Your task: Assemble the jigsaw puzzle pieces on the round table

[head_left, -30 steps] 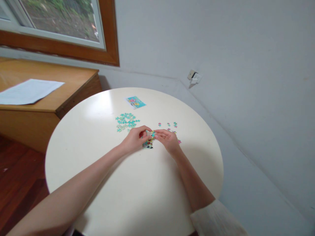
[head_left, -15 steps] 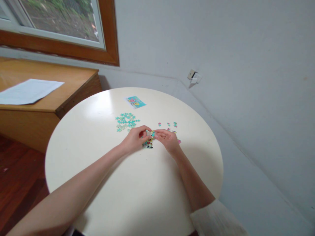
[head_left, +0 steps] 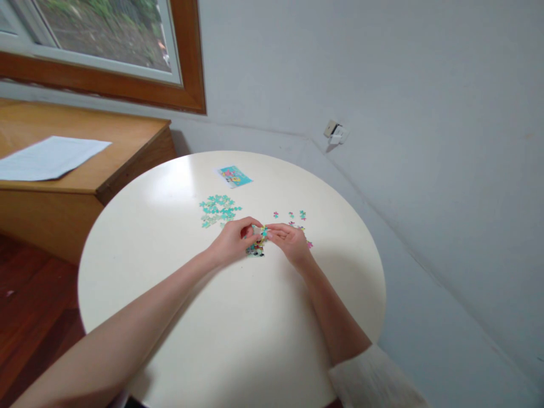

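Note:
My left hand and my right hand meet at the middle of a round cream table. Both pinch a small jigsaw piece held between their fingertips, just above a joined cluster of colourful pieces lying on the table. A heap of turquoise puzzle pieces lies just beyond my left hand. A few loose pink and teal pieces are scattered beyond my right hand.
A small colourful picture card lies at the table's far side. A wooden desk with a white paper sheet stands at the left under a window. Grey walls meet behind the table, with a wall socket.

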Motion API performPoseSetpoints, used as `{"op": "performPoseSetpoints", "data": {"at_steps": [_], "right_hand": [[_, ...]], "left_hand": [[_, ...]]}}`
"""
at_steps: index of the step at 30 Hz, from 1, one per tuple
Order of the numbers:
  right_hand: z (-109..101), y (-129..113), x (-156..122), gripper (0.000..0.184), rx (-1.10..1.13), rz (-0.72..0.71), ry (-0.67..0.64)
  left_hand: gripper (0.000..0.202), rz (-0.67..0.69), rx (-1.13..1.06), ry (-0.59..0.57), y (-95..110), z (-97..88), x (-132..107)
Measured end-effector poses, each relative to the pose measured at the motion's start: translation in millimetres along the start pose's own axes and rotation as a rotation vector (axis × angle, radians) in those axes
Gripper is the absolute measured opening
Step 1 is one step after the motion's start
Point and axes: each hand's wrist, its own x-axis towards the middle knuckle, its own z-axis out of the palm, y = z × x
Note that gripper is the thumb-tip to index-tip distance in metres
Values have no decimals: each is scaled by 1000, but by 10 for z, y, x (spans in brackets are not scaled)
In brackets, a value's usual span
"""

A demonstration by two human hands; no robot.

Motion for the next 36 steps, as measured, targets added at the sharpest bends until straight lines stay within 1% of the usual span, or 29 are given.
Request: {"op": "performPoseSetpoints", "data": {"at_steps": [14,23,30,36], "right_hand": [[2,-4,-4,34,28,26,0],[-6,15,4,37,-5,12,-2],[-6,-19,-6,34,22,32,-5],[-11,1,2,34,6,20,-7]], "left_hand": [[24,-9,-8,1,10,4,-3],[24,1,-4,0,12,9,0],[24,0,1,-1,-8,13,2],[23,0,8,-3,0,17,3]]}}
